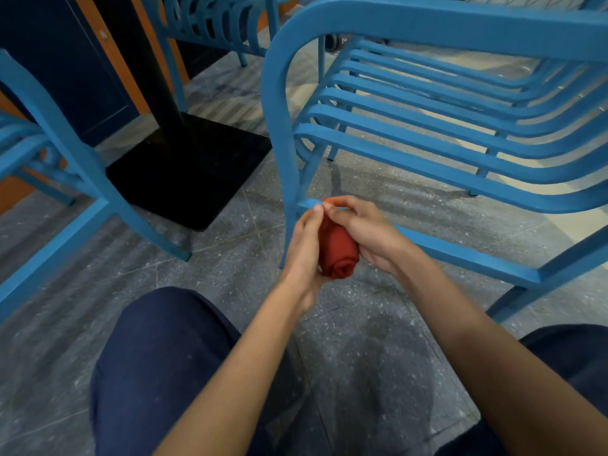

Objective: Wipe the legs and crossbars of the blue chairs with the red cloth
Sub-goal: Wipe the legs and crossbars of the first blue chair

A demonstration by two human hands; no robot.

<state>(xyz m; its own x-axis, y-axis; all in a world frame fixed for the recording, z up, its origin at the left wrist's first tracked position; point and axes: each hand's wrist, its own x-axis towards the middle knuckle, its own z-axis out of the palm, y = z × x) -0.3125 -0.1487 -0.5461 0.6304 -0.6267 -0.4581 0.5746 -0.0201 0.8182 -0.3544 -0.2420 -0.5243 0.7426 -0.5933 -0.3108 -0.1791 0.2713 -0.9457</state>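
Your left hand (304, 248) and right hand (365, 232) both clasp the rolled red cloth (339, 253) by the blue metal chair's low crossbar (460, 256). So bunched, it may miss the underside.

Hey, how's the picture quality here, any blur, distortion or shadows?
Head view: the wide-angle lens bows the chair rails toward the edges; the left hand, right hand and cloth look slightly soft; light is dim and even; slat shadows stripe the floor under the chair.
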